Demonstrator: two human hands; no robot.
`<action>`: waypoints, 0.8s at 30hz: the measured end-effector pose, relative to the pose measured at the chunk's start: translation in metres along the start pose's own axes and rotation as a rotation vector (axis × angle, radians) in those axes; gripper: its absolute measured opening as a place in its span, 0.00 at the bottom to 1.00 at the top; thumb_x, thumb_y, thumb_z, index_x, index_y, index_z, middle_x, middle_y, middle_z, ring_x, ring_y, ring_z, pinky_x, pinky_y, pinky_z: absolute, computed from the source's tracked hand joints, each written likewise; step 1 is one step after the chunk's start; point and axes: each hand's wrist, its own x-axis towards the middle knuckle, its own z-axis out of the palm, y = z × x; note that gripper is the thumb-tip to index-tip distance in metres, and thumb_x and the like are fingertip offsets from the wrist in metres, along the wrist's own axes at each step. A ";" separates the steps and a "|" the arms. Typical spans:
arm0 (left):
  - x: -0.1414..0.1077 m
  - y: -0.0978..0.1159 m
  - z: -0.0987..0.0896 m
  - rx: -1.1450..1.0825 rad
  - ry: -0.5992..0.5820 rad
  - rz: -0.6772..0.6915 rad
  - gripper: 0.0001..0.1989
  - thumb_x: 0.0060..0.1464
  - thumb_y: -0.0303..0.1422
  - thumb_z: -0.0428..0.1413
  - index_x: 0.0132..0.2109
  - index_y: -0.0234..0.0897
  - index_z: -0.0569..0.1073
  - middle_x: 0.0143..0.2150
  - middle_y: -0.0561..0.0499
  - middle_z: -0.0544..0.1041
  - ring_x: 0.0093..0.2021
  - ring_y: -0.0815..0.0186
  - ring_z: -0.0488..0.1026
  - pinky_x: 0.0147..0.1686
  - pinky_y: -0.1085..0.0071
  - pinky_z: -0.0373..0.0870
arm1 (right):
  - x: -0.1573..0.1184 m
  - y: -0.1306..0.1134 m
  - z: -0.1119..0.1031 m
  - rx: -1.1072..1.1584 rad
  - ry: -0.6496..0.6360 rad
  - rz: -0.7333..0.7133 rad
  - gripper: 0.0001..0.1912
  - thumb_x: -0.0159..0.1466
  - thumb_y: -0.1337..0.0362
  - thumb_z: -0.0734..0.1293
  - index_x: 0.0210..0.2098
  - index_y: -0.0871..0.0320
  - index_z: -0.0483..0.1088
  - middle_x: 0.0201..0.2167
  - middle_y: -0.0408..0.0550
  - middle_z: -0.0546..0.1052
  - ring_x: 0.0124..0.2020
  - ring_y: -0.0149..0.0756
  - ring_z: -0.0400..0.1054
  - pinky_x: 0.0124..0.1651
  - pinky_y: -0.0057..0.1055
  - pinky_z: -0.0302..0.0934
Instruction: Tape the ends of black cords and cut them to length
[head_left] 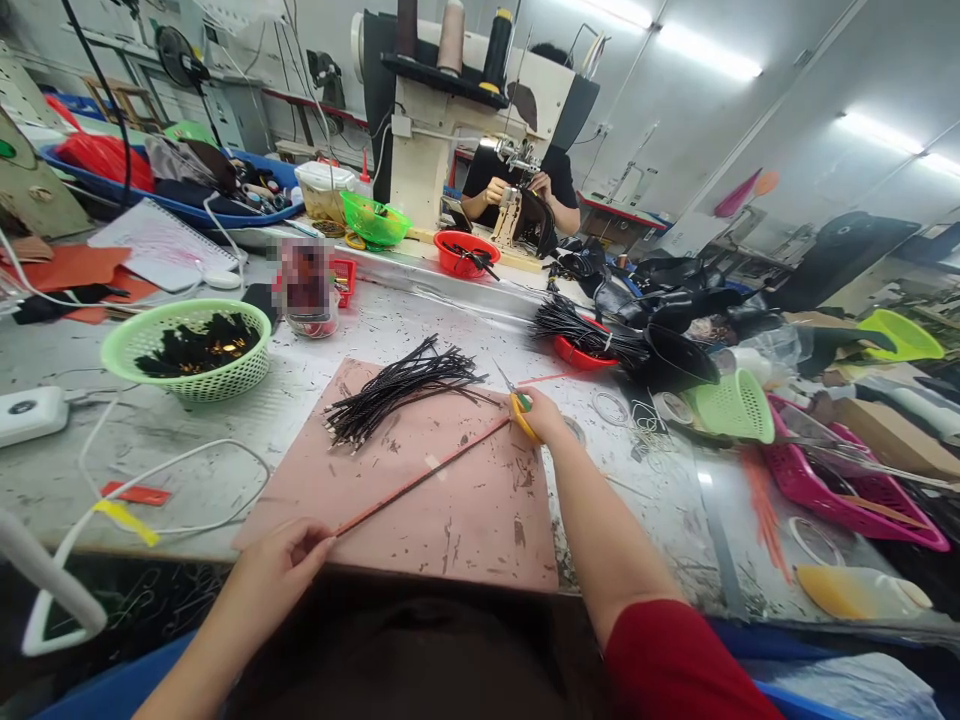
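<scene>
My left hand (pixel 289 560) pinches the near end of a thin reddish strip (pixel 420 477), which stretches slantwise over a worn pink mat (pixel 480 530). At its far end my right hand (pixel 541 415) is closed around scissors (pixel 523 415) with yellow and green handles. The blades point up and away from me. The strip's far end meets the right hand's fingers; whether they grip it too, I cannot tell. Just behind the strip, a bundle of thin black cords (pixel 401 390) with pale tips lies on the mat.
A pale green basket (pixel 187 385) with black pieces stands left. More black strips (pixel 585 330) lie over a red bowl at right. Beyond, a person in black works at a sewing machine (pixel 416 150). A pink basket (pixel 862 480) and a yellowish bottle (pixel 855 592) lie far right.
</scene>
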 end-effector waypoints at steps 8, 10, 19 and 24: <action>-0.011 0.005 0.001 0.065 0.069 0.100 0.08 0.43 0.37 0.49 0.25 0.40 0.70 0.22 0.52 0.74 0.24 0.64 0.68 0.26 0.71 0.64 | -0.003 -0.003 -0.001 -0.088 -0.028 0.025 0.23 0.53 0.65 0.65 0.49 0.57 0.67 0.43 0.53 0.75 0.42 0.44 0.68 0.40 0.31 0.59; -0.015 0.007 0.002 0.080 0.074 0.094 0.07 0.43 0.35 0.49 0.25 0.40 0.70 0.23 0.52 0.73 0.24 0.64 0.68 0.26 0.71 0.64 | -0.003 -0.003 -0.001 -0.108 -0.035 0.027 0.23 0.53 0.65 0.65 0.49 0.58 0.67 0.43 0.54 0.75 0.43 0.45 0.68 0.40 0.31 0.59; -0.019 0.010 0.007 0.132 0.100 0.089 0.06 0.43 0.32 0.47 0.24 0.39 0.67 0.25 0.51 0.72 0.27 0.64 0.69 0.28 0.71 0.64 | -0.008 -0.003 -0.002 -0.152 -0.030 0.052 0.23 0.53 0.63 0.65 0.49 0.56 0.67 0.35 0.52 0.76 0.35 0.43 0.69 0.32 0.30 0.57; -0.020 0.011 0.011 0.184 0.133 0.104 0.06 0.44 0.30 0.47 0.24 0.39 0.67 0.25 0.50 0.71 0.28 0.63 0.68 0.29 0.70 0.62 | -0.006 -0.001 0.000 -0.146 -0.016 0.051 0.23 0.52 0.63 0.65 0.49 0.56 0.67 0.36 0.51 0.76 0.34 0.41 0.69 0.32 0.29 0.57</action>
